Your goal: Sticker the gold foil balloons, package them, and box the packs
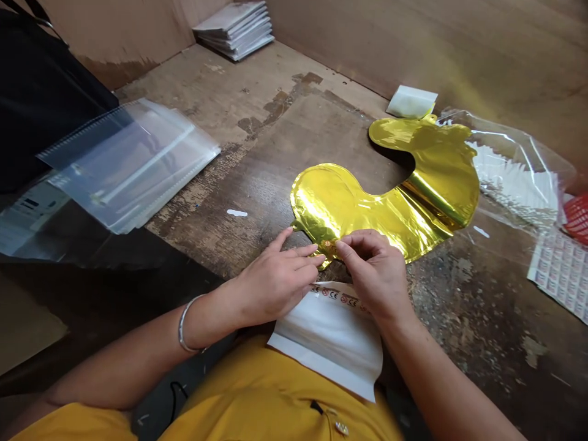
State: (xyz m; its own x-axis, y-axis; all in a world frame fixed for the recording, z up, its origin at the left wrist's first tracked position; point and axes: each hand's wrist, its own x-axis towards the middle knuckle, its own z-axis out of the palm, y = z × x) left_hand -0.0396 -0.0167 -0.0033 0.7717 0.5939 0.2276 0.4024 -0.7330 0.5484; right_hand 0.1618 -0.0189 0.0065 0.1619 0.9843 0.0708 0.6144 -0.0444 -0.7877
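Two hands at the near end of a gold foil balloon [367, 205], flat and uninflated, lying on a worn wooden table [215, 245]. Left hand [275, 283]: fingers stretched out, tips against the balloon's little neck [327, 248], no clear pinch, so can't tell on that one. Right hand [374, 269]: thumb and fingers pulled together, clamped on that same neck. Bangle [189, 321] on the left wrist. Just below both hands, a white paper packet [331, 343] with small printed marks along its edge, up against a yellow shirt [275, 392]. Over on the left of the table, a stack of clear plastic bags [128, 165]. Further back, a pile of white packets [234, 30] by a cardboard wall [436, 43]. Off to the right, a crumpled clear bag [514, 165] with white stuff inside, plus a sheet of small printed labels [563, 275] and a bit of red basket [577, 217].
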